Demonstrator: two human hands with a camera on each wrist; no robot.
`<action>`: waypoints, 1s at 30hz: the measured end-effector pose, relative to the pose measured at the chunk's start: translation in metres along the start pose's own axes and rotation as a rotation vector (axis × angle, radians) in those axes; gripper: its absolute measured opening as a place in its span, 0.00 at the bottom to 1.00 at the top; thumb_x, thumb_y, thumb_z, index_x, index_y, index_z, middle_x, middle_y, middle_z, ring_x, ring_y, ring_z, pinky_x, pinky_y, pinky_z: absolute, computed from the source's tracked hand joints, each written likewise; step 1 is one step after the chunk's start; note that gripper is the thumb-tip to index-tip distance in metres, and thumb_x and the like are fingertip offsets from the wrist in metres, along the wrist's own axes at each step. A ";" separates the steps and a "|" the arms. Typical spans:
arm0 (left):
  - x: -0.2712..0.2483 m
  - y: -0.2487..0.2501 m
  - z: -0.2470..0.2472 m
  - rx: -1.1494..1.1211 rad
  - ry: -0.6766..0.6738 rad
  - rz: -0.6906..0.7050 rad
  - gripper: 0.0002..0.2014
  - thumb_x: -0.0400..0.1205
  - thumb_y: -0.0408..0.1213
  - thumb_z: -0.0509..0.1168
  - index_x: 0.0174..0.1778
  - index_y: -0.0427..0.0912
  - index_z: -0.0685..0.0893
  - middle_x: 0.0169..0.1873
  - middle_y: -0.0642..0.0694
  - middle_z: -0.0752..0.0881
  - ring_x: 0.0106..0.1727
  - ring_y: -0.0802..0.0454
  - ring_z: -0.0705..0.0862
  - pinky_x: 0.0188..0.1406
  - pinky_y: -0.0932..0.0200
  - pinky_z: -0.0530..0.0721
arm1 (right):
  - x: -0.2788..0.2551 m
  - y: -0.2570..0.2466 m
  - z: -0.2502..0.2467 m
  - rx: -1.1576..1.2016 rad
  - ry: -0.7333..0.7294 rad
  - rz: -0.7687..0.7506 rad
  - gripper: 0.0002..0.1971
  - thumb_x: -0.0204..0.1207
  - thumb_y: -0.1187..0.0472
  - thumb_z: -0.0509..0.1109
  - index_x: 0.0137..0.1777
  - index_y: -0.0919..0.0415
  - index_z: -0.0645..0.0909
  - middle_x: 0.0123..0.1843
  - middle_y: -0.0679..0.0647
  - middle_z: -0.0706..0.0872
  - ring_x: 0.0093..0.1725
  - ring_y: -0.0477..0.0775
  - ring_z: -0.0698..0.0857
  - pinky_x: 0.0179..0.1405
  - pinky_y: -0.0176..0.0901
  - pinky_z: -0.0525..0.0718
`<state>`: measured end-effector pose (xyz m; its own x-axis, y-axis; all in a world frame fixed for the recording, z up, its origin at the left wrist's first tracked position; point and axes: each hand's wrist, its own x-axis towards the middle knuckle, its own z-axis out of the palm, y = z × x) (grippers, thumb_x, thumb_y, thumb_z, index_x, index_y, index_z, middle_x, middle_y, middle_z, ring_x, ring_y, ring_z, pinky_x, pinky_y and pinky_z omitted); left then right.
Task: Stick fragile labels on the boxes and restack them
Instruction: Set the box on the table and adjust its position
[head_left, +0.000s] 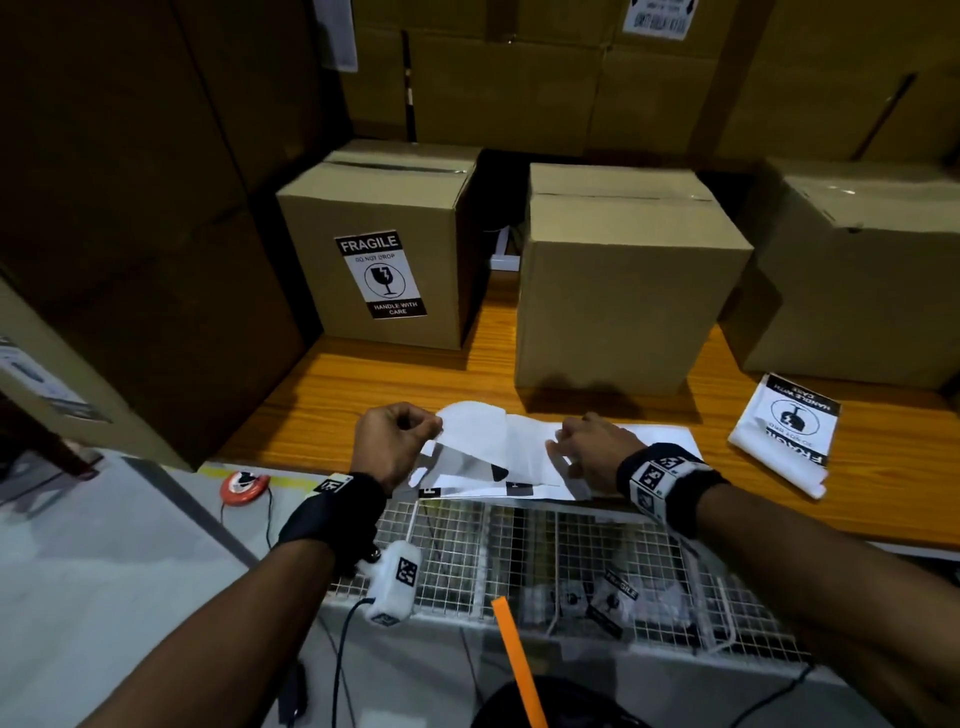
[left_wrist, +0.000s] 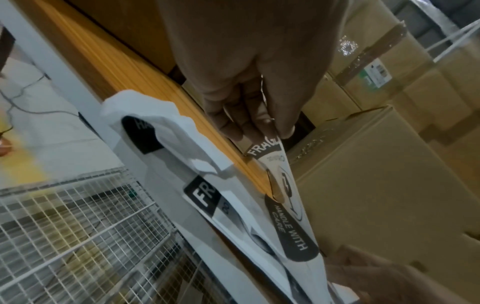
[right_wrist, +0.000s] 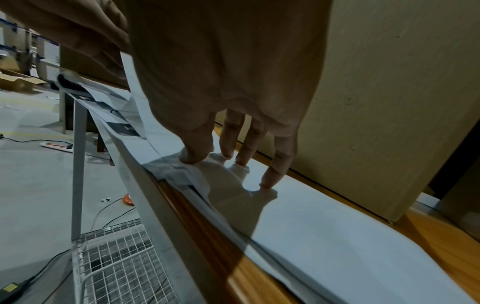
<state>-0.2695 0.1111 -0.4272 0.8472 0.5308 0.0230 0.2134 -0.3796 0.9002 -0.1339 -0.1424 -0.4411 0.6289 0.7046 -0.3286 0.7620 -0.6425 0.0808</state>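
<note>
The left hand (left_wrist: 241, 86) pinches a fragile label (left_wrist: 283, 197) it seems to be peeling up just beside the right hand (right_wrist: 228, 86), whose spread fingertips (right_wrist: 270, 181) pin the sheet (right_wrist: 324, 230); pulled carelessly, it may curl onto itself.

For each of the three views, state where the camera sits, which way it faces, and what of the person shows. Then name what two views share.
Head: worn on the head, facing forward and down at the table and boxes; both forearms show.
Left wrist: looks along the left hand, which pinches a fragile label.
Right wrist: looks along the right hand, fingers pressing the label sheets.
Shared: head and left wrist both show the peeling label.
</note>
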 end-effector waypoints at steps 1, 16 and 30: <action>-0.001 0.000 0.000 -0.012 0.016 -0.004 0.07 0.79 0.32 0.75 0.35 0.40 0.89 0.34 0.48 0.91 0.39 0.56 0.87 0.39 0.66 0.80 | 0.000 -0.001 0.000 0.001 0.000 0.003 0.21 0.82 0.58 0.68 0.74 0.49 0.76 0.69 0.53 0.74 0.65 0.62 0.71 0.55 0.60 0.83; -0.005 -0.007 -0.066 -0.135 0.177 -0.017 0.06 0.80 0.34 0.75 0.38 0.42 0.88 0.36 0.47 0.90 0.40 0.52 0.87 0.49 0.51 0.87 | -0.004 -0.008 -0.001 -0.011 0.032 0.027 0.17 0.83 0.58 0.65 0.71 0.49 0.79 0.68 0.54 0.76 0.63 0.63 0.74 0.58 0.58 0.82; -0.011 0.107 -0.043 0.076 0.110 0.298 0.06 0.82 0.41 0.73 0.40 0.46 0.90 0.34 0.55 0.88 0.35 0.65 0.84 0.34 0.75 0.79 | -0.018 -0.010 -0.029 0.280 0.236 0.203 0.13 0.84 0.53 0.66 0.64 0.54 0.83 0.63 0.54 0.86 0.61 0.59 0.83 0.52 0.45 0.79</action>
<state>-0.2765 0.0970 -0.3121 0.8213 0.4649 0.3307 0.0034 -0.5837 0.8120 -0.1488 -0.1402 -0.4085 0.8051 0.5837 -0.1050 0.5678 -0.8098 -0.1481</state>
